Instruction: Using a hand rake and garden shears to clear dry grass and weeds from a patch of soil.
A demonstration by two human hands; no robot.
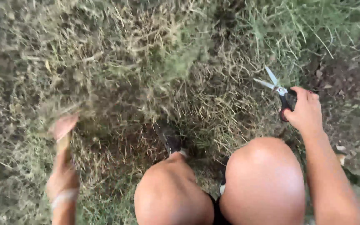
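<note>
Scissors (pixel 281 93) at right of frame, blades parted over dry grass (pixel 146 71); light, stiff, sharp at the tips, best held by the dark handles. Right hand (pixel 306 111) closed round those handles, arm reaching up from lower right. Left hand (pixel 63 166) blurred at lower left, grip impossible to tell. Bare knees (pixel 263 179) bottom centre.
</note>
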